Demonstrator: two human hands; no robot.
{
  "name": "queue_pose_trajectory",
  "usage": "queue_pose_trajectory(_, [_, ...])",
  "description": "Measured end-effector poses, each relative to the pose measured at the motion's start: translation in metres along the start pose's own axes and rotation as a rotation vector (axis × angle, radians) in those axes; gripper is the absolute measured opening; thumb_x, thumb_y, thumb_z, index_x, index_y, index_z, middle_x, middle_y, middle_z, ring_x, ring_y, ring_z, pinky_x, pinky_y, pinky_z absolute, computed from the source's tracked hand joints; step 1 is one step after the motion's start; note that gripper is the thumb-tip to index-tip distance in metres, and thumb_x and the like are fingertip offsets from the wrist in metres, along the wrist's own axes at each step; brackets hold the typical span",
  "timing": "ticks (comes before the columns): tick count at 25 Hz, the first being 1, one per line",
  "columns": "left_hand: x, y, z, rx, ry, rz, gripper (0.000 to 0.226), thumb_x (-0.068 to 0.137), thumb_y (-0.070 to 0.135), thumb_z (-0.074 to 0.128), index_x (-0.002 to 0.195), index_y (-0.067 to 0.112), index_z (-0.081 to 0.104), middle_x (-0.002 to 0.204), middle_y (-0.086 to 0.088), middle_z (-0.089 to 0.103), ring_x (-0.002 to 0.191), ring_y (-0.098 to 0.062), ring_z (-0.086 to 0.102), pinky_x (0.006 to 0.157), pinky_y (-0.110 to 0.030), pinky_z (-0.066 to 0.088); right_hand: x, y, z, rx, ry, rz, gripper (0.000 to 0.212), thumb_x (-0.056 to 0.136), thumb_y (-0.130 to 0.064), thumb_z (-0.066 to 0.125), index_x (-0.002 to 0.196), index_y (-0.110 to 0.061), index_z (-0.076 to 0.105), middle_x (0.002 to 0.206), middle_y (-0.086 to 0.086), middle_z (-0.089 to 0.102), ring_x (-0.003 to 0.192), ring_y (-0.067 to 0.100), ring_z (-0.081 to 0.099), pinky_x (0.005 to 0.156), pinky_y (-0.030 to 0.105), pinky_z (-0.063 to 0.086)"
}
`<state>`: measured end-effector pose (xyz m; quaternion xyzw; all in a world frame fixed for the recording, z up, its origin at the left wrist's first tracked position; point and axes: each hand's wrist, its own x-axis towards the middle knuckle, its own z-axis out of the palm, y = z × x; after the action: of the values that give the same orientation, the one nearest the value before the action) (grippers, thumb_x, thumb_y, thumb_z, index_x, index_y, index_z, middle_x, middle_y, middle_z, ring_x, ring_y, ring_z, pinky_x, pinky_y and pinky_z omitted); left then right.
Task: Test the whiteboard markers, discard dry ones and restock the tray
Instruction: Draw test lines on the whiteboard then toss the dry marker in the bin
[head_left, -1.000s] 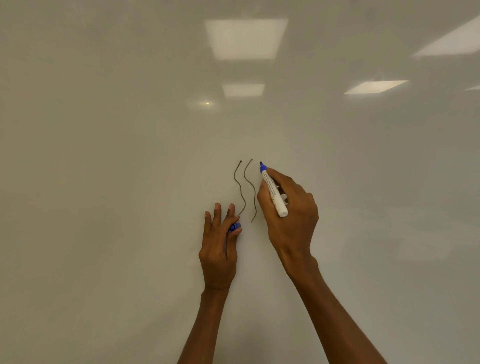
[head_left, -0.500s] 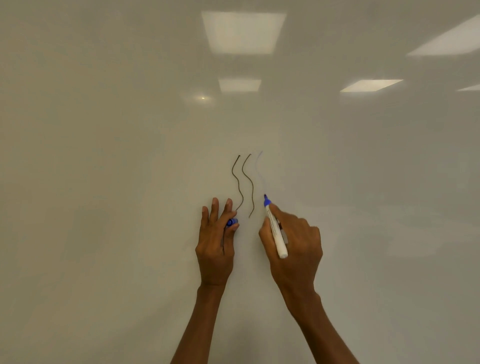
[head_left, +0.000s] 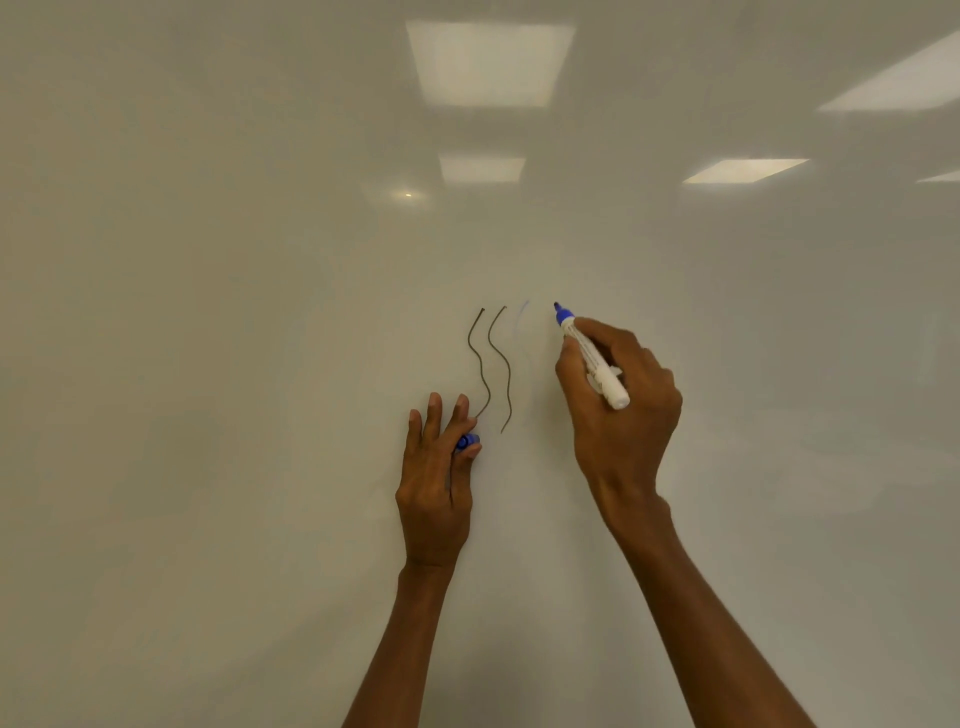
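A whiteboard fills the view. Two dark wavy lines run down its middle, and a very faint blue stroke lies just right of them. My right hand grips a white marker with a blue tip, uncapped, its tip pointing up-left to the right of the faint stroke, at or just off the board. My left hand rests flat against the board below the lines, fingers spread, with the blue marker cap pinched between thumb and finger.
Ceiling light panels reflect in the glossy board. No tray or other markers are in view.
My right hand drew a faint blue stroke downward beside the dark lines, then rose again and shifted right, to the top of a fresh spot. The left hand stayed put.
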<state>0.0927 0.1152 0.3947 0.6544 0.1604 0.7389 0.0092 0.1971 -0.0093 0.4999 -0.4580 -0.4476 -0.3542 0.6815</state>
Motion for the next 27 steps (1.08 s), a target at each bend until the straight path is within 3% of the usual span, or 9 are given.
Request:
queue_pose_trajectory(6, [0.002,0.001,-0.002,-0.019,-0.003,-0.01,0.05,0.105,0.039,0.041,0.136,0.003,0.054,0.147,-0.009,0.046,0.15,-0.008,0.023,0.114,-0.042,0.037,-0.012,0.007,0.003,-0.141,-0.068,-0.154,0.027,0.09,-0.032,0.064,0.109,-0.015,0.074,0.087,-0.001,0.073,0.07,0.013,0.061,0.067,0.03,0.044])
queue_pose_trajectory(9, [0.002,0.001,-0.001,-0.014,0.007,-0.01,0.051,0.105,0.04,0.04,0.137,0.002,0.052,0.147,-0.009,0.046,0.15,-0.006,0.021,0.113,-0.042,0.037,-0.043,0.018,-0.009,-0.194,-0.049,-0.124,0.029,0.09,-0.034,0.063,0.107,-0.014,0.075,0.083,-0.002,0.072,0.067,0.012,0.06,0.067,0.024,0.038])
queue_pose_trajectory(13, [0.001,0.0,0.001,-0.006,-0.002,-0.012,0.05,0.105,0.04,0.04,0.138,0.004,0.051,0.148,-0.01,0.046,0.15,-0.008,0.021,0.113,-0.042,0.037,-0.082,0.024,-0.017,-0.207,-0.068,-0.084,0.028,0.086,-0.03,0.068,0.106,-0.011,0.074,0.08,-0.001,0.071,0.062,0.014,0.059,0.059,0.029,0.043])
queue_pose_trajectory(16, [0.0,0.001,0.0,-0.008,-0.003,-0.017,0.051,0.105,0.041,0.039,0.14,0.005,0.048,0.148,-0.006,0.044,0.15,-0.006,0.02,0.113,-0.042,0.036,-0.085,0.018,-0.022,-0.03,-0.1,0.027,0.034,0.089,-0.035,0.063,0.109,-0.009,0.073,0.083,0.001,0.071,0.063,0.014,0.062,0.057,0.031,0.05])
queue_pose_trajectory(20, [0.002,0.004,-0.001,-0.028,0.006,-0.026,0.05,0.105,0.04,0.04,0.139,0.004,0.049,0.147,-0.006,0.044,0.15,-0.005,0.021,0.115,-0.039,0.035,-0.058,0.001,-0.024,0.279,-0.055,0.245,0.025,0.092,-0.019,0.067,0.114,-0.007,0.068,0.095,-0.001,0.071,0.078,0.013,0.068,0.065,0.021,0.054])
queue_pose_trajectory(23, [-0.001,0.002,-0.002,-0.021,0.001,-0.016,0.049,0.105,0.039,0.041,0.135,0.003,0.055,0.147,-0.008,0.047,0.15,-0.007,0.023,0.115,-0.04,0.037,-0.039,-0.001,-0.024,0.324,-0.036,0.297,0.022,0.094,-0.015,0.066,0.115,-0.009,0.068,0.102,-0.002,0.071,0.092,0.013,0.068,0.077,0.022,0.055])
queue_pose_trajectory(27, [0.0,0.003,-0.001,-0.02,0.009,-0.014,0.05,0.105,0.038,0.041,0.129,-0.001,0.061,0.144,-0.014,0.051,0.149,-0.01,0.024,0.118,-0.032,0.033,-0.022,0.001,-0.024,0.343,-0.009,0.367,0.023,0.092,-0.014,0.069,0.115,-0.014,0.068,0.096,-0.006,0.07,0.085,0.008,0.067,0.07,0.018,0.053])
